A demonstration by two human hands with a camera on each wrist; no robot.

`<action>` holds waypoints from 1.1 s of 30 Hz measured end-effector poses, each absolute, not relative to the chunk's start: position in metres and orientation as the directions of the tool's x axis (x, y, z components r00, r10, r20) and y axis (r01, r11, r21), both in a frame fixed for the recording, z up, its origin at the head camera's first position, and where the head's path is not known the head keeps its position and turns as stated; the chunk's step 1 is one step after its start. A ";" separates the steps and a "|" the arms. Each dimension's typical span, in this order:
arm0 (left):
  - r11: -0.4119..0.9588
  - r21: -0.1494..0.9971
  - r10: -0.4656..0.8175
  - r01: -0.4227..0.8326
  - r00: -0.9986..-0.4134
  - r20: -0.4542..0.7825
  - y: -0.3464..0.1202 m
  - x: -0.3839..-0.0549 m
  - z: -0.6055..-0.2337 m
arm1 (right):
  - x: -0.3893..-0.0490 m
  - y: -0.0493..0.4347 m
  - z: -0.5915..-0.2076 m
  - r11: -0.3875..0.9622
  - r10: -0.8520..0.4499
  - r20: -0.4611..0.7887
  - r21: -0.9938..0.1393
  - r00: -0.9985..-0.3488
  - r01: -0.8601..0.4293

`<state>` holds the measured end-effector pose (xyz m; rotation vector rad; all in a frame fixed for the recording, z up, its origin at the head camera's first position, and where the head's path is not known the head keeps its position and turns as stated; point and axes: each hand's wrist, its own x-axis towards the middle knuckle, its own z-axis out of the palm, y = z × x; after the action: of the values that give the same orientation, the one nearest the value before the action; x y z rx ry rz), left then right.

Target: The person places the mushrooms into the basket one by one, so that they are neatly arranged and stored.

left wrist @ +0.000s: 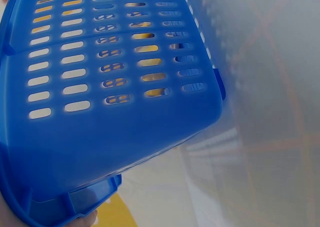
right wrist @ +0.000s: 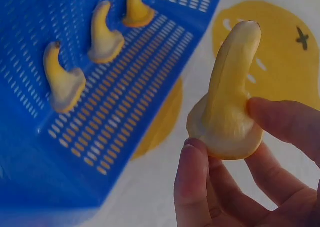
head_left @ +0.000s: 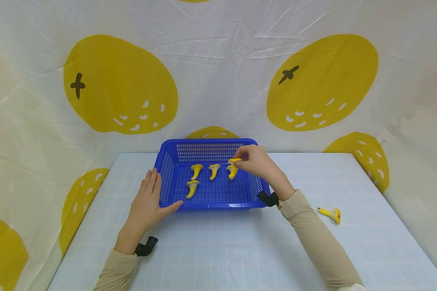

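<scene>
My right hand (head_left: 256,161) pinches a yellow mushroom (right wrist: 227,92) by its cap between thumb and fingers, above the right part of a blue plastic basket (head_left: 215,205). In the right wrist view its stem points up. Several similar mushrooms lie inside the basket, among them a front-left mushroom (head_left: 192,189) and a middle mushroom (head_left: 214,171); one is partly hidden behind the held mushroom. My left hand (head_left: 145,206) rests at the basket's front left corner, fingers straight along the left rim and thumb on the front rim. The left wrist view mostly shows the slotted basket wall (left wrist: 110,132).
One more yellow mushroom (head_left: 329,215) lies on the table to the right of the basket, beside my right sleeve. The table has a pale blue checked cloth (head_left: 218,250). Behind it hangs a white curtain (head_left: 222,81) with large yellow fruit prints.
</scene>
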<state>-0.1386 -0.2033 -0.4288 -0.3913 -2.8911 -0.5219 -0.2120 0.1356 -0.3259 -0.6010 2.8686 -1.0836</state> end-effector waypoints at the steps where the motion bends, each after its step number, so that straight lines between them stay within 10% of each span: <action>1: 0.903 0.318 0.226 0.289 -0.949 0.220 -0.203 -0.139 -0.429 | -0.215 0.132 -0.328 0.688 -0.361 0.104 -0.641 -0.927 -0.340; 33: 0.904 0.327 0.219 0.277 -0.954 0.203 -0.203 -0.138 -0.428 | -0.270 0.058 -0.381 0.807 -0.516 -0.231 -0.456 -0.825 -0.377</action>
<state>-0.1383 -0.2027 -0.4281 -0.3816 -2.9068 -0.5340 -0.2697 0.0582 -0.3811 -0.6768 2.6481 -0.5647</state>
